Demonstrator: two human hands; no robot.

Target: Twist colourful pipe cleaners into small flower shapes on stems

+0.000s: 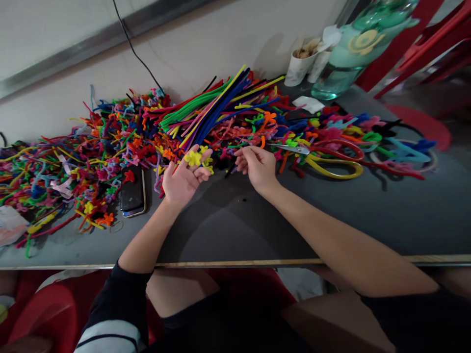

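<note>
fuzzy pipe cleaners (221,105), matt grey tabletop (221,230), glossy phone (131,190), seemingly plastic scissor handles (334,167)

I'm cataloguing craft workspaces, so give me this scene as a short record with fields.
surface: dark grey tabletop
left hand: palm up, yellow fuzzy flower shapes at its fingers
right hand: fingers curled; any grip unclear
behind the hands: bundle of straight multicoloured fuzzy stems
right of the right hand: metal scissors with one red and one yellow handle
left of the left hand: black phone, small red fuzzy shape on top
far right: clear greenish bottle
</note>
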